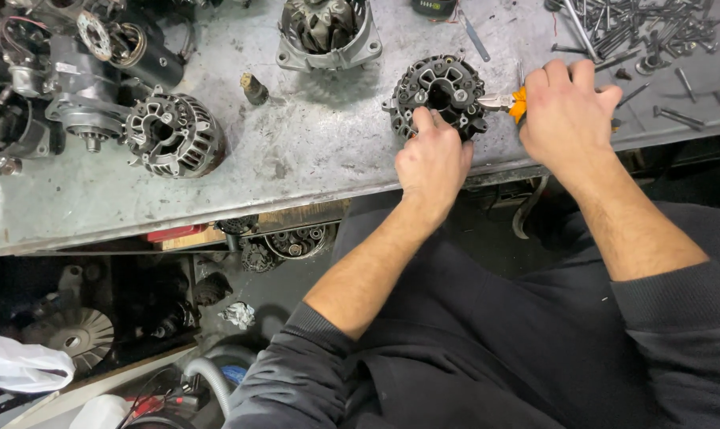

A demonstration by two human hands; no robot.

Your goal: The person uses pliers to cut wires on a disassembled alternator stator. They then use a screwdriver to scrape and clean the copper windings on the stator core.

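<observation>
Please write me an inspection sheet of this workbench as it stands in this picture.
Surface: grey metal bench top, scuffed and stained.
Job's things: black rectifier plate near the front edge; orange-handled tool with its tip at the plate's right side.
Clutter: finned alternator, open alternator housing, pile of bolts.
Grippers: left hand holds the plate; right hand grips the tool.
Cables: grey hose on the floor.
Surroundings: more alternator parts on a shelf under the bench; fan disc lower left.

scuffed matt grey metal bench top (pixel 312 151), dull dark ribbed metal alternator part (pixel 439 91), glossy orange plastic tool handle (pixel 519 103)
</observation>
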